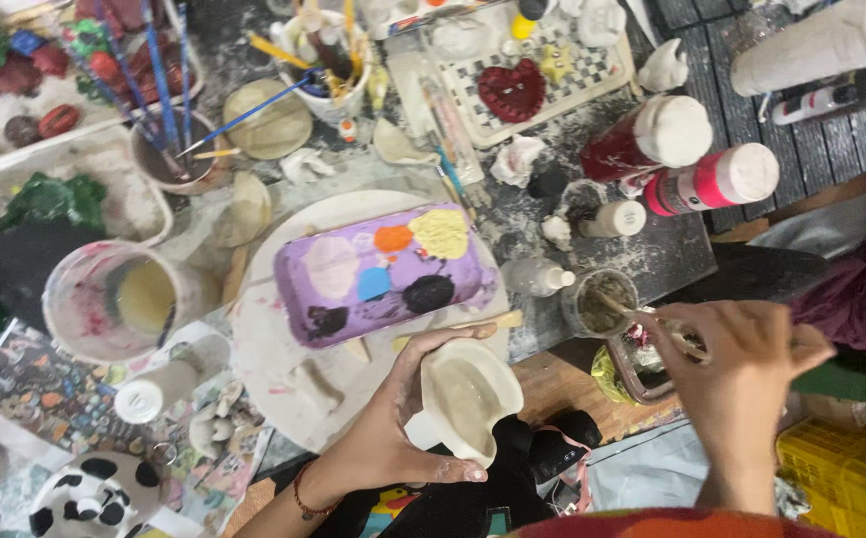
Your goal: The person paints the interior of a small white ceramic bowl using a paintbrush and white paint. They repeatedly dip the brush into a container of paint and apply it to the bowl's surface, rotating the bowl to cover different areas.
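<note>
My left hand grips a small pale clay bowl, unpainted, at the near edge of the table. My right hand pinches the handle of a thin brush whose tip dips into a small clear cup of murky liquid. Beyond the bowl lies a purple-painted clay block with orange, yellow, blue, white and black blobs, resting on a round white board.
Red and pink paint bottles lie at the right. A large plastic cup stands left, beside jars of brushes and trays of painted pieces. A checkered tray holding a red heart sits behind. Another person's sleeve is at the right.
</note>
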